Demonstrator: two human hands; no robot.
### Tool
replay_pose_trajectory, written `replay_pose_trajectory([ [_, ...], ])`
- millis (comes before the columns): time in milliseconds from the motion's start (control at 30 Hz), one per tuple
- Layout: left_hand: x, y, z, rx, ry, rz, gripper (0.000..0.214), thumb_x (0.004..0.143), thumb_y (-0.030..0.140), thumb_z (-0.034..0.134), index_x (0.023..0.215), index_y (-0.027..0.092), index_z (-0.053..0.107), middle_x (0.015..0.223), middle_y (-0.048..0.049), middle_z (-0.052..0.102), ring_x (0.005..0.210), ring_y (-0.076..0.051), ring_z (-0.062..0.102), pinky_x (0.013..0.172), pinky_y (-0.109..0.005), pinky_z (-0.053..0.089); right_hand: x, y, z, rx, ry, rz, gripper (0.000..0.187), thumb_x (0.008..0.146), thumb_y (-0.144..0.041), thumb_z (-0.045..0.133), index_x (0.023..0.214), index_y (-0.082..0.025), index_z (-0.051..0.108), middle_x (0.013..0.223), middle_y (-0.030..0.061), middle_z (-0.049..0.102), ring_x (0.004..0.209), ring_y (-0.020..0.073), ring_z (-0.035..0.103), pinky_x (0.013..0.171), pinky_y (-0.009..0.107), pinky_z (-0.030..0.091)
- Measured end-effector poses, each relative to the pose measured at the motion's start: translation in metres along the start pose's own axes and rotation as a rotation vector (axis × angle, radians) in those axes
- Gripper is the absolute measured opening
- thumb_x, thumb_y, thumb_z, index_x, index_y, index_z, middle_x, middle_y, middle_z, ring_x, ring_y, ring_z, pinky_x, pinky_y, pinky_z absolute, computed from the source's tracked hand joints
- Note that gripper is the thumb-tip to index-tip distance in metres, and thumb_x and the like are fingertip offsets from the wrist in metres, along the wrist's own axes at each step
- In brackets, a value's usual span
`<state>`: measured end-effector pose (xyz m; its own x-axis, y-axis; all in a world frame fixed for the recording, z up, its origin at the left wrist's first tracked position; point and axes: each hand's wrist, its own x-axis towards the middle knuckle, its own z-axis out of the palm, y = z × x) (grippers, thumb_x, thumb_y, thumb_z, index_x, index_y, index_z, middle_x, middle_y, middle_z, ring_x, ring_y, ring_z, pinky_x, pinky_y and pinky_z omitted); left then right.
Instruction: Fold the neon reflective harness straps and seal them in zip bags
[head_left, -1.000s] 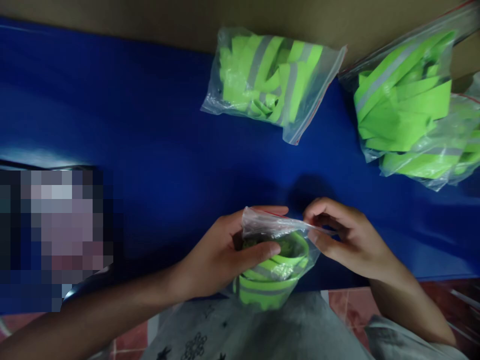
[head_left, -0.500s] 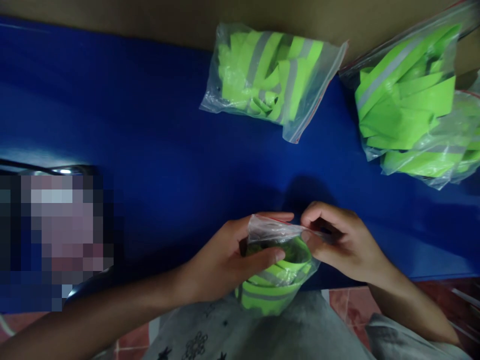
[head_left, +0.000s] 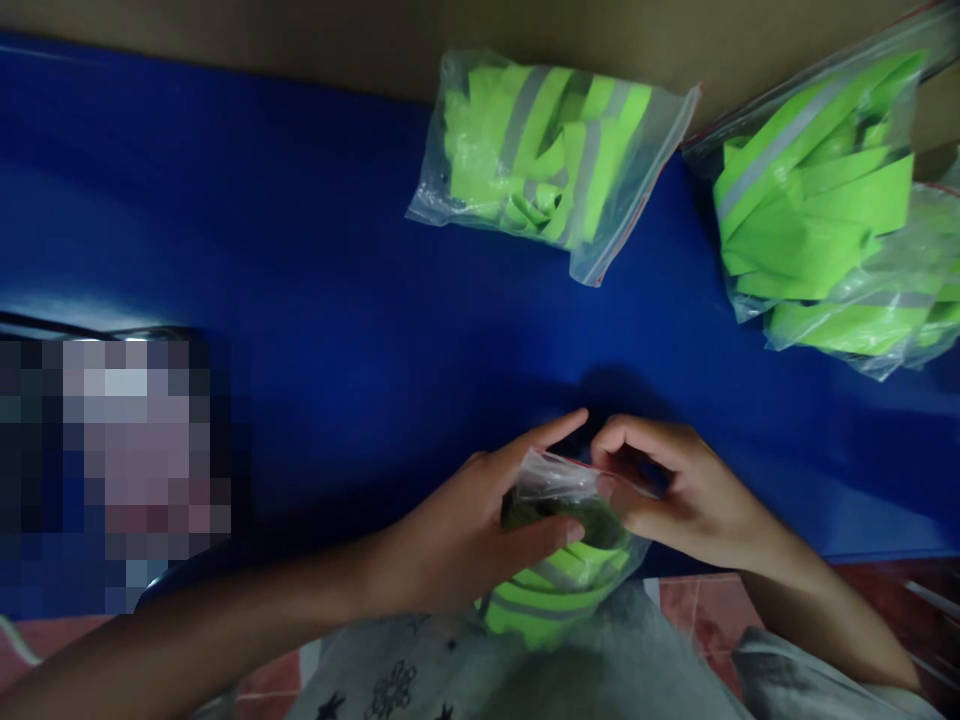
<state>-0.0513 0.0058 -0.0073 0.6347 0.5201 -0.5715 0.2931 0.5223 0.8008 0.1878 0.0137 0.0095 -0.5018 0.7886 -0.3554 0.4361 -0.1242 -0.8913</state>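
A clear zip-lock bag [head_left: 551,602] with a red line along its top holds a rolled neon yellow-green strap with grey reflective stripes. It is at the table's near edge, in front of my body. My left hand [head_left: 472,530] holds the bag's left side, thumb across the front and index finger stretched out behind the top. Thumb and curled index finger of my right hand [head_left: 667,480] pinch the right end of the bag's top edge. My other left fingers are hidden behind the bag.
A similar filled bag [head_left: 551,155] lies at the blue table's [head_left: 322,250] far edge. More filled bags [head_left: 825,210] are piled at the far right. A blurred-out object [head_left: 146,440] with a dark cable behind it is at the left. Red floor tiles [head_left: 697,610] show below.
My left index finger has lifted off the bag's top and now points up and away. The bag's top has shifted slightly right and toward me. My right hand keeps its pinch.
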Motion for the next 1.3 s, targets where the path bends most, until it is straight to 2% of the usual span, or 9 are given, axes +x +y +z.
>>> replay_pose_trajectory([
  [167, 0.0, -0.001, 0.002, 0.038, -0.03, -0.018, 0.08, 0.093, 0.042, 0.068, 0.164, 0.032, 0.034, 0.08, 0.0028, 0.065, 0.061, -0.011, 0.049, 0.056, -0.022, 0.038, 0.001, 0.0, 0.002, -0.01, -0.022, -0.032, 0.015, 0.081, -0.006, 0.063, 0.084, -0.02, 0.058, 0.073, -0.0079, 0.059, 0.062, 0.0043, 0.051, 0.058, 0.016, 0.039],
  [300, 0.0, -0.004, 0.004, 0.05, -0.039, -0.005, 0.084, 0.091, 0.043, 0.071, 0.165, 0.031, 0.032, 0.099, -0.0038, 0.074, 0.076, -0.016, 0.063, 0.068, -0.027, 0.049, 0.002, -0.002, 0.004, -0.024, -0.047, -0.062, 0.014, 0.083, -0.008, 0.064, 0.089, -0.021, 0.06, 0.079, -0.006, 0.063, 0.066, 0.0058, 0.054, 0.061, 0.018, 0.042],
  [433, 0.001, -0.007, 0.006, 0.038, -0.074, 0.008, 0.086, 0.092, 0.046, 0.071, 0.166, 0.032, 0.03, 0.111, -0.0069, 0.076, 0.09, -0.021, 0.07, 0.081, -0.033, 0.056, 0.003, -0.002, 0.006, 0.0, -0.054, -0.062, 0.014, 0.082, -0.008, 0.065, 0.085, -0.02, 0.058, 0.073, -0.0067, 0.059, 0.061, 0.0059, 0.05, 0.057, 0.018, 0.039],
  [567, 0.0, -0.008, 0.008, -0.008, -0.053, 0.038, 0.086, 0.092, 0.046, 0.072, 0.166, 0.032, 0.031, 0.106, -0.0057, 0.077, 0.1, -0.025, 0.072, 0.087, -0.034, 0.058, 0.003, -0.003, 0.008, 0.004, -0.043, -0.065, 0.013, 0.083, -0.009, 0.064, 0.087, -0.02, 0.058, 0.077, -0.0058, 0.062, 0.064, 0.0064, 0.053, 0.06, 0.019, 0.041],
  [667, 0.0, -0.008, 0.009, 0.014, -0.051, 0.002, 0.089, 0.092, 0.048, 0.071, 0.167, 0.034, 0.027, 0.103, -0.0052, 0.076, 0.098, -0.025, 0.072, 0.086, -0.034, 0.058, 0.004, -0.004, 0.009, -0.004, -0.041, -0.062, 0.013, 0.082, -0.009, 0.064, 0.087, -0.02, 0.059, 0.077, -0.0057, 0.062, 0.065, 0.0065, 0.054, 0.061, 0.019, 0.042],
  [800, 0.001, -0.007, 0.01, 0.05, -0.076, -0.045, 0.092, 0.092, 0.05, 0.07, 0.168, 0.032, 0.021, 0.102, -0.0057, 0.075, 0.1, -0.026, 0.071, 0.093, -0.039, 0.056, 0.005, -0.004, 0.01, 0.002, -0.04, -0.063, 0.014, 0.081, -0.007, 0.063, 0.087, -0.02, 0.059, 0.077, -0.0062, 0.062, 0.065, 0.0058, 0.054, 0.061, 0.018, 0.042],
  [933, 0.002, -0.004, 0.012, 0.039, -0.091, -0.066, 0.096, 0.092, 0.048, 0.07, 0.169, 0.032, 0.016, 0.114, -0.0083, 0.073, 0.108, -0.029, 0.067, 0.097, -0.044, 0.053, 0.004, -0.004, 0.011, 0.027, -0.071, -0.055, 0.013, 0.085, -0.009, 0.064, 0.091, -0.02, 0.061, 0.081, -0.0049, 0.065, 0.069, 0.0068, 0.056, 0.065, 0.019, 0.044],
  [1133, 0.002, -0.005, 0.015, -0.001, -0.09, -0.072, 0.097, 0.091, 0.049, 0.07, 0.169, 0.034, 0.014, 0.125, -0.0093, 0.07, 0.113, -0.029, 0.065, 0.098, -0.044, 0.053, 0.005, -0.004, 0.015, 0.055, -0.052, -0.037, 0.013, 0.084, -0.008, 0.064, 0.09, -0.02, 0.061, 0.079, -0.0051, 0.062, 0.066, 0.0067, 0.054, 0.061, 0.019, 0.042],
  [1300, 0.003, -0.008, 0.017, -0.016, -0.091, -0.069, 0.099, 0.091, 0.05, 0.071, 0.169, 0.035, 0.012, 0.144, -0.0113, 0.062, 0.128, -0.033, 0.061, 0.113, -0.055, 0.046, 0.006, -0.005, 0.017, 0.075, -0.032, -0.047, 0.014, 0.084, -0.007, 0.062, 0.09, -0.02, 0.061, 0.079, -0.0047, 0.063, 0.066, 0.0067, 0.054, 0.061, 0.019, 0.043],
])
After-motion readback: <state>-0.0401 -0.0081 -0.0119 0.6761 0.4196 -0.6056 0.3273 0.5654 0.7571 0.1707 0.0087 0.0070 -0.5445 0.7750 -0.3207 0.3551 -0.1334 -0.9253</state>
